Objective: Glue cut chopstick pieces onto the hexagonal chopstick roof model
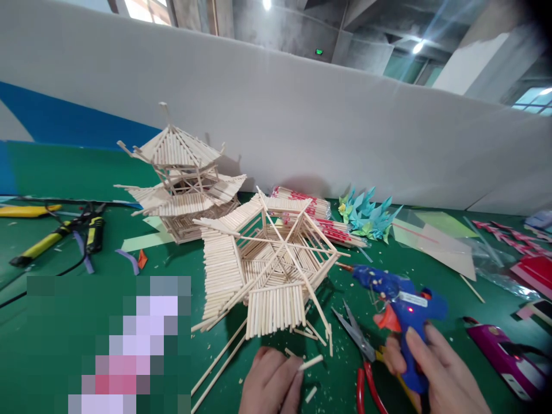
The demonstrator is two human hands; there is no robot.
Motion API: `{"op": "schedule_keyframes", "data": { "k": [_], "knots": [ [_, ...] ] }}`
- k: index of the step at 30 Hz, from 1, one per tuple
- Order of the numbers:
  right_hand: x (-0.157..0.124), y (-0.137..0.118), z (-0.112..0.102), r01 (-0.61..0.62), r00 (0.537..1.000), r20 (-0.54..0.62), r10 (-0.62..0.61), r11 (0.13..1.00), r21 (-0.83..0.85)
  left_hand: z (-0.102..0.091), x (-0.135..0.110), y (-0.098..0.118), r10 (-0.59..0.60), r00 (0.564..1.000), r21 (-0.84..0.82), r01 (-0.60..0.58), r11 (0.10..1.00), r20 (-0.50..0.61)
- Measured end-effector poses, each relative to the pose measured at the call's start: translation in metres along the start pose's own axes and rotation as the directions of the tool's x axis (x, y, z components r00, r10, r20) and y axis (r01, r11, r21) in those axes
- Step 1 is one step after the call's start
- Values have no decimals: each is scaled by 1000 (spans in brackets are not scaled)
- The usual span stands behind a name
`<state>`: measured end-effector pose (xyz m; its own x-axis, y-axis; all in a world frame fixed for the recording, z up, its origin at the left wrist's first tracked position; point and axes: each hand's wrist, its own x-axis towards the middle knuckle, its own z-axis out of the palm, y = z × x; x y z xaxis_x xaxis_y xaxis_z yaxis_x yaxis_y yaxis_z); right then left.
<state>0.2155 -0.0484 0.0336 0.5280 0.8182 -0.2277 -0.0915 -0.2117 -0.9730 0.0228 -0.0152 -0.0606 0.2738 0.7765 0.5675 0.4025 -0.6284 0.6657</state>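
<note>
My right hand (435, 368) is wrapped round the handle of a blue hot glue gun (411, 307) with an orange trigger. Its nozzle points left, close to the right corner of a wooden-stick pavilion model (276, 296). That model has an open frame of spokes on top, with rows of sticks laid as roof panels on some sides. Below its front panel, my left hand (269, 382) is closed, pinching a short wooden stick (311, 362) near the table. Another short piece (311, 394) lies beside the fingers. Red-handled pliers (364, 351) lie between my hands.
A taller stick pagoda (181, 184) stands behind on the left. Packed stick bundles (302, 201) and blue-green folded paper (368, 213) sit at the back. Yellow-black pliers (56, 236) lie left, a purple device (500, 356) right. Pixelation covers the lower left.
</note>
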Motion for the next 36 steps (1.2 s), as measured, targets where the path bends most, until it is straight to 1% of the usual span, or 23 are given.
{"op": "schedule_keyframes", "data": {
  "k": [2,3,5,6,7,8,9,11,13,15,16,18,19,20,21,22,23,24,25,27,31,33,36],
  "knots": [
    [14,9,-10,-58,997,-44,63,993,102,-2,2,2,-15,1000,-36,15,999,4],
    [21,16,-15,-73,993,-91,79,995,71,-4,4,4,-25,1000,-66,25,998,6],
    [35,31,-27,-89,993,-85,77,984,-154,-8,8,12,-68,997,-138,72,988,34],
    [41,38,-32,-71,996,-69,53,954,-291,-11,11,18,-111,991,-177,123,977,72],
    [47,44,-37,-66,997,-57,49,932,-356,-13,13,24,-173,976,-216,199,956,131],
    [52,48,-42,-61,997,-58,40,906,-418,-15,15,30,-251,946,-258,300,918,207],
    [57,51,-46,-56,997,-68,27,879,-473,-17,17,35,-352,900,-295,421,858,259],
    [64,53,-53,-41,994,-104,-25,812,-582,-19,20,44,-510,790,-360,611,705,340],
    [66,50,-60,-13,986,-131,-104,733,-680,-19,20,49,-610,670,-418,742,525,423],
    [60,44,-62,20,972,-141,-188,666,-746,-18,19,51,-645,581,-480,803,353,497],
    [53,41,-60,49,962,-138,-236,644,-763,-17,18,52,-647,551,-512,813,276,527],
    [32,34,-47,137,948,-91,-306,647,-750,-14,16,53,-632,514,-562,814,146,580],
    [20,31,-37,198,951,-45,-307,711,-675,-12,15,54,-622,501,-581,809,90,602],
    [7,28,-25,237,966,46,-256,794,-559,-11,14,55,-613,491,-596,802,41,619],
    [-5,26,-12,245,966,181,-183,867,-434,-9,13,57,-604,487,-610,793,3,630],
    [-15,24,1,227,941,313,-130,928,-295,-8,12,58,-597,489,-624,781,-26,636],
    [-24,23,13,173,896,436,-87,972,-162,-8,10,59,-588,493,-636,771,-47,641],
    [-30,22,23,143,876,478,-70,983,-119,-7,9,60,-575,501,-644,763,-59,647],
    [-33,22,32,108,859,509,-56,991,-74,-7,9,60,-558,511,-649,758,-66,654],
    [-35,24,43,65,845,533,-40,998,-28,-8,8,61,-533,527,-654,754,-67,662],
    [-29,29,51,36,823,566,-45,999,27,-10,10,61,-551,553,-681,731,-39,625],
    [-27,30,51,42,826,562,-54,999,36,-11,11,60,-555,548,-670,742,-24,626],
    [-27,26,48,65,842,535,-76,997,40,-12,12,54,-575,521,-627,779,18,631]
  ]
}}
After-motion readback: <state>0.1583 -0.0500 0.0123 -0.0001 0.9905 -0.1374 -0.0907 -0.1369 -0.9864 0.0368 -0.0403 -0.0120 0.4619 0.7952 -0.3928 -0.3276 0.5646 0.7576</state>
